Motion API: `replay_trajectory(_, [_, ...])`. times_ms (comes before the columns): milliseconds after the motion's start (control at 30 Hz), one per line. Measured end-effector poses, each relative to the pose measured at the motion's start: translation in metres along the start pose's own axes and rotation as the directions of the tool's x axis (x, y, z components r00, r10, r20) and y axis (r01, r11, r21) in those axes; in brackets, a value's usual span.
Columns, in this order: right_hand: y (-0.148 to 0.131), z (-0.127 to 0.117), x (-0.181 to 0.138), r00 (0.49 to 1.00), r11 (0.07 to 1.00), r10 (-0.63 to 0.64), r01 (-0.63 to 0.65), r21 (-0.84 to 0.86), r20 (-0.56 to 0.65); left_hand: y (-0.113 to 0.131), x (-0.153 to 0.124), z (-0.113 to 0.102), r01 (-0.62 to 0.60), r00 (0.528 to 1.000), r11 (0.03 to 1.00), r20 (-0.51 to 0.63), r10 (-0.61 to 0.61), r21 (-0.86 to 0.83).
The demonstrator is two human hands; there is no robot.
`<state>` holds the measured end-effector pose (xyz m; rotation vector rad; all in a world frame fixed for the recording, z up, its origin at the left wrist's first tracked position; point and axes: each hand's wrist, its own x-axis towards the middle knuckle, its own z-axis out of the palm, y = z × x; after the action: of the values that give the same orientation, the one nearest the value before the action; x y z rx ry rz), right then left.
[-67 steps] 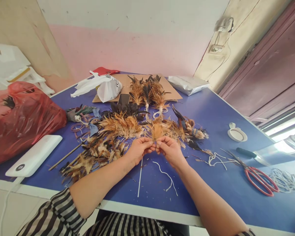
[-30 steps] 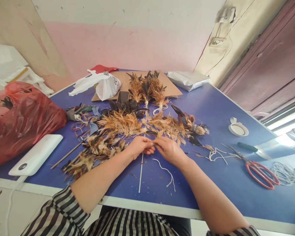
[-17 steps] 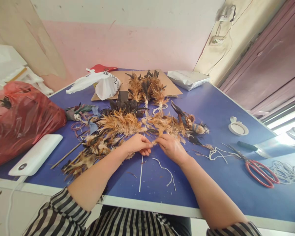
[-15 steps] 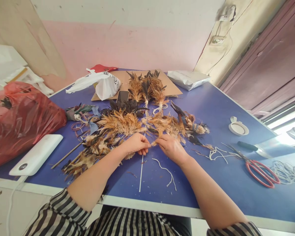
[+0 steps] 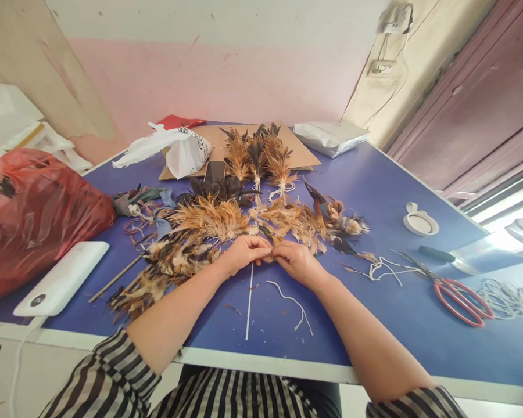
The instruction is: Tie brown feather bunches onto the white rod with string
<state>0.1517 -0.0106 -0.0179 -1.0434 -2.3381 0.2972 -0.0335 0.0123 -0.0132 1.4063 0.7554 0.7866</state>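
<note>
My left hand point(image 5: 247, 254) and my right hand point(image 5: 300, 262) meet above the near middle of the table, fingertips pinched together. A small brown feather point(image 5: 275, 239) pokes up between them, its lower end hidden by the fingers. Behind my hands lie loose tan feathers point(image 5: 294, 219) on the right and a heap of tan and black feathers point(image 5: 211, 217) on the left. A thin white stick point(image 5: 249, 307) lies on the table below my left hand. A short piece of white string point(image 5: 293, 299) curves below my right hand.
Feather bundles point(image 5: 257, 154) tied with string rest on cardboard point(image 5: 305, 154) at the back. To the right are red-handled scissors point(image 5: 462, 302), a knife point(image 5: 438, 253), a string tangle point(image 5: 508, 299) and a tape roll point(image 5: 421, 223). A red bag point(image 5: 47, 220) and white power bank point(image 5: 63, 278) stand left.
My hands have come closer together, and the fingertips now meet around the feather. The left hand has shifted slightly to the right and up. The view has turned a little.
</note>
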Motion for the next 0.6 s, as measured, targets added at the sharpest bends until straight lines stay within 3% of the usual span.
replay_trajectory(233, [0.003,-0.002,0.000,0.998,0.996,-0.027,0.031,-0.083,0.049,0.000,-0.005,0.005,-0.002,0.989,0.993,0.145,-0.015,0.118])
replay_trajectory(367, [0.002,-0.003,0.000,0.998,0.999,-0.009,0.012,-0.040,0.064,-0.002,-0.005,0.008,0.085,0.988,0.974,0.108,-0.110,0.210])
replay_trajectory(500, [0.001,-0.007,-0.001,0.973,0.960,0.224,-0.231,0.161,0.061,-0.002,-0.002,0.011,0.180,0.983,0.952,-0.003,-0.185,0.248])
replay_trajectory(600, [0.002,-0.009,-0.002,0.902,0.816,0.408,-0.429,0.387,0.139,-0.001,0.001,0.011,0.222,0.975,0.956,-0.050,-0.217,0.190])
